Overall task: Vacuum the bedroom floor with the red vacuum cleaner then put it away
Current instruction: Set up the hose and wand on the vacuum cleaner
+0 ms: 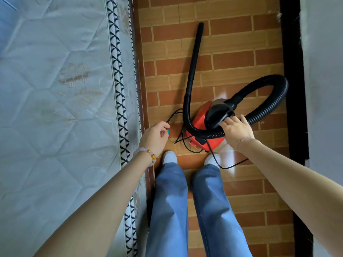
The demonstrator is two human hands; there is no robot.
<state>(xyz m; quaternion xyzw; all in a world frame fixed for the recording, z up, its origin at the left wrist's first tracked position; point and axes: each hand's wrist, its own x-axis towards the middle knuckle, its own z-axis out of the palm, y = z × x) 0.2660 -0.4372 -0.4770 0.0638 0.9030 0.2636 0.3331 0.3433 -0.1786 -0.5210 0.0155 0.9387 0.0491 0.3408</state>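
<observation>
Evidently, no suction pass is being made at this moment. The red vacuum cleaner (197,118) is seen on the brick-patterned floor (241,43) at the centre of the frame, just beyond the person's white shoes. Its rigid wand (194,58) is laid flat on the floor, pointing towards the top of the frame, and the ribbed hose (274,93) is looped to the right.

The black handle on top of the body is gripped by the right hand (236,131), with the fingers curled over it. The power cord (234,165) is pinched between the thumb and fingers of the left hand (155,136), and the rest of the cord is left in loose coils beside and below the body.

Whether the floor has been vacuumed cannot be told. It is judged that the cleaner is being either set up or gathered; cord winding and putting away are certainly not yet done. The mattress (55,89) is seen along the left of the frame.
</observation>
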